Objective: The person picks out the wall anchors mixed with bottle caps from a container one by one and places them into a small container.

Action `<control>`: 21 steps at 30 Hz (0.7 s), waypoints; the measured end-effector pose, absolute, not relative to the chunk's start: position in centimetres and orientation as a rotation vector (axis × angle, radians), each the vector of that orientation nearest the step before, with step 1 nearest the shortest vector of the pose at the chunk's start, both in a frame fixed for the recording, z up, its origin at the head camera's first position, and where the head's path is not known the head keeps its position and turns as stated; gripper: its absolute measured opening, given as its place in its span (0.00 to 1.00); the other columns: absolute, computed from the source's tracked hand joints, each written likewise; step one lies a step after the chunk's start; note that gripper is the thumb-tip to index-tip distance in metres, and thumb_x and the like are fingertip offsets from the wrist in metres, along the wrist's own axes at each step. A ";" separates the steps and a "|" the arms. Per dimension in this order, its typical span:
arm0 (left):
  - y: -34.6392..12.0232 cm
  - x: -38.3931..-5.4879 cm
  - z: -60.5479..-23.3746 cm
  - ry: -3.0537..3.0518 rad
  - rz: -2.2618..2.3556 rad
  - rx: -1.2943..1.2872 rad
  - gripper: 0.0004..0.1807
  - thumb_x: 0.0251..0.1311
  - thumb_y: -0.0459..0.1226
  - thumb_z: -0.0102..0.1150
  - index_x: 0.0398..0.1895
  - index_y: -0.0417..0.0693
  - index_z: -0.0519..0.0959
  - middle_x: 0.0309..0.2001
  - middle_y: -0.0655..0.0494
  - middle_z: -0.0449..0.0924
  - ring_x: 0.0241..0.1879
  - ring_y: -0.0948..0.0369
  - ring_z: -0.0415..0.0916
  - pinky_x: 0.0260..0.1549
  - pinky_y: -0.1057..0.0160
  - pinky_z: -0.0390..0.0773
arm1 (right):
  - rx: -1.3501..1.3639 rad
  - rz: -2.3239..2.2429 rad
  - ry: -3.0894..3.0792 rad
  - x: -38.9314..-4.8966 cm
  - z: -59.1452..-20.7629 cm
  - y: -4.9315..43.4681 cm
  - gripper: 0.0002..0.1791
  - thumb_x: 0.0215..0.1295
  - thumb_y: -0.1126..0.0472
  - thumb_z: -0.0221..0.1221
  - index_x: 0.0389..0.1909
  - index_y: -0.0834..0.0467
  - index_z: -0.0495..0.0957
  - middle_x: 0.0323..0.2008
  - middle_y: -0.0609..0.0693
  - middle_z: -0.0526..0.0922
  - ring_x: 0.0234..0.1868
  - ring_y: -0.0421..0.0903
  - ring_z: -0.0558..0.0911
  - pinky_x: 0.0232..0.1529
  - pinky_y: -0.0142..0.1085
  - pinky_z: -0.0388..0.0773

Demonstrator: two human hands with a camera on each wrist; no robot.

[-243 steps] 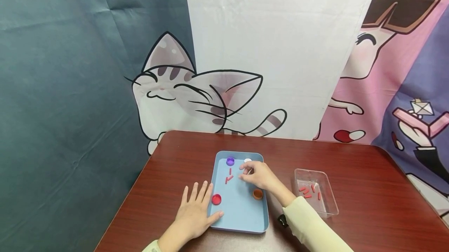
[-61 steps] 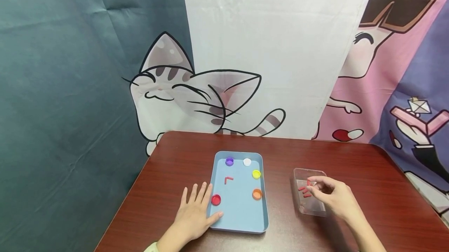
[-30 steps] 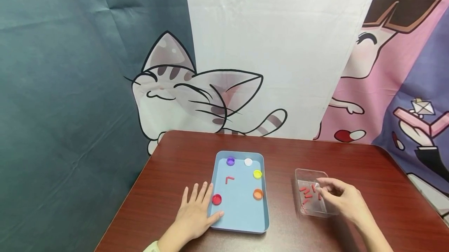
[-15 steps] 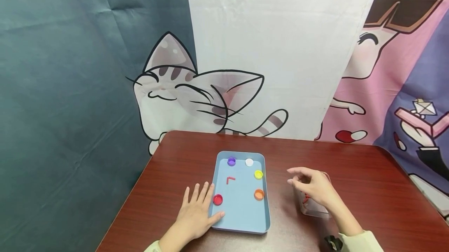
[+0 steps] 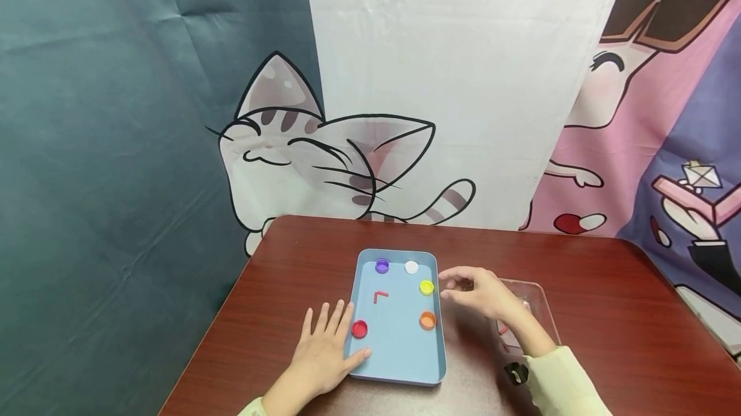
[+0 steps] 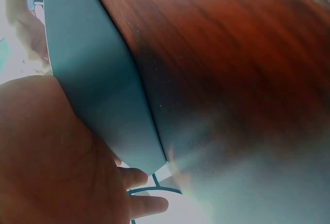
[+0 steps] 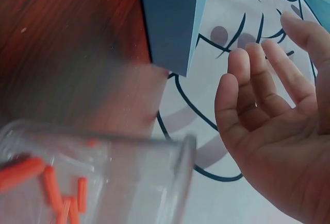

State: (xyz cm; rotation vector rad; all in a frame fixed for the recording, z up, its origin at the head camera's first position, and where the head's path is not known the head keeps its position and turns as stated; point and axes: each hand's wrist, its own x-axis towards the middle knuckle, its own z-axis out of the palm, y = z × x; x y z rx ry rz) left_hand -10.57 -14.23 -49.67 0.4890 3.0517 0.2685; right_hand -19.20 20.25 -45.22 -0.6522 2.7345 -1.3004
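Observation:
My left hand (image 5: 321, 353) rests on the left edge of the blue tray (image 5: 396, 361), fingers straight and spread. In the left wrist view, the left hand (image 6: 56, 152) lies against the tray's outer side. My right hand (image 5: 477, 290) hovers by the tray's right edge, beside the yellow cap (image 5: 426, 287). The right wrist view shows the right hand (image 7: 273, 116) with loosely bent fingers and nothing between them. Two small red sticks (image 5: 381, 294) lie in the tray, forming a corner. The clear plastic box (image 5: 544, 313), partly hidden by the right arm, contains several red sticks (image 7: 51, 188).
Also in the tray are a purple cap (image 5: 382, 266), a white cap (image 5: 411, 267), an orange cap (image 5: 428, 320) and a red cap (image 5: 359, 329). The brown wooden table (image 5: 301, 255) meets a printed cartoon curtain (image 5: 399, 49) at the back.
One of three red sticks has left the tray. My right hand held a red stick over the clear box, let it go there, then moved left to the tray. My left hand stayed put.

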 end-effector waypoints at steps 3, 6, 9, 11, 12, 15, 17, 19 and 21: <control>-14.2 -10.6 -49.7 3.048 0.271 0.485 0.51 0.65 0.71 0.44 0.80 0.46 0.56 0.78 0.45 0.57 0.76 0.38 0.52 0.72 0.32 0.44 | -0.675 -1.297 2.708 -19.8 -45.2 19.6 0.19 0.60 0.58 0.72 0.51 0.59 0.85 0.35 0.44 0.84 0.37 0.40 0.80 0.40 0.31 0.79; -14.1 -10.6 -49.7 3.044 0.272 0.482 0.51 0.65 0.71 0.44 0.80 0.46 0.55 0.78 0.45 0.57 0.76 0.38 0.52 0.72 0.32 0.44 | -0.735 -1.280 2.682 -20.3 -45.3 18.9 0.19 0.60 0.59 0.72 0.52 0.60 0.84 0.35 0.44 0.83 0.37 0.40 0.79 0.40 0.30 0.79; -14.2 -10.6 -49.6 3.043 0.274 0.482 0.51 0.65 0.71 0.44 0.80 0.46 0.55 0.78 0.45 0.56 0.76 0.38 0.52 0.72 0.32 0.44 | -0.821 -1.256 2.651 -21.1 -45.5 18.1 0.18 0.61 0.60 0.71 0.52 0.58 0.85 0.34 0.44 0.83 0.36 0.39 0.79 0.39 0.31 0.79; -14.2 -10.5 -49.6 3.042 0.275 0.483 0.51 0.65 0.71 0.44 0.80 0.46 0.56 0.78 0.45 0.57 0.76 0.38 0.52 0.72 0.32 0.44 | -0.860 -1.246 2.617 -21.6 -45.7 17.5 0.18 0.61 0.60 0.71 0.52 0.57 0.85 0.34 0.44 0.82 0.36 0.39 0.79 0.39 0.31 0.79; -14.2 -10.5 -49.6 3.042 0.276 0.484 0.51 0.65 0.71 0.44 0.80 0.46 0.56 0.78 0.45 0.57 0.76 0.38 0.52 0.72 0.32 0.44 | -0.871 -1.244 2.601 -21.8 -45.8 17.3 0.18 0.61 0.59 0.71 0.52 0.56 0.85 0.34 0.44 0.83 0.36 0.39 0.80 0.39 0.31 0.79; -14.1 -10.6 -49.6 3.037 0.279 0.483 0.51 0.65 0.71 0.44 0.80 0.46 0.56 0.78 0.45 0.57 0.76 0.38 0.52 0.72 0.32 0.44 | -0.894 -1.233 2.545 -22.6 -46.1 16.5 0.20 0.61 0.58 0.71 0.54 0.56 0.84 0.36 0.48 0.84 0.37 0.39 0.81 0.41 0.32 0.81; -14.2 -10.6 -49.7 3.035 0.278 0.481 0.51 0.65 0.71 0.44 0.80 0.46 0.56 0.78 0.45 0.57 0.76 0.38 0.52 0.72 0.32 0.44 | -0.907 -1.214 2.514 -23.1 -46.2 16.0 0.21 0.62 0.57 0.71 0.55 0.57 0.84 0.38 0.50 0.85 0.38 0.39 0.81 0.42 0.33 0.81; -14.2 -10.6 -49.7 3.033 0.277 0.479 0.51 0.65 0.71 0.44 0.80 0.46 0.56 0.78 0.45 0.57 0.77 0.39 0.52 0.72 0.32 0.44 | -0.924 -1.190 2.491 -23.7 -46.3 15.5 0.22 0.62 0.56 0.71 0.56 0.58 0.83 0.39 0.50 0.85 0.38 0.39 0.82 0.43 0.33 0.81; -14.2 -10.6 -49.7 3.036 0.272 0.480 0.51 0.65 0.71 0.44 0.80 0.46 0.56 0.78 0.45 0.57 0.77 0.39 0.52 0.72 0.32 0.44 | -0.947 -1.172 2.463 -24.2 -46.4 15.1 0.22 0.62 0.57 0.70 0.57 0.58 0.83 0.40 0.51 0.85 0.39 0.39 0.81 0.42 0.33 0.81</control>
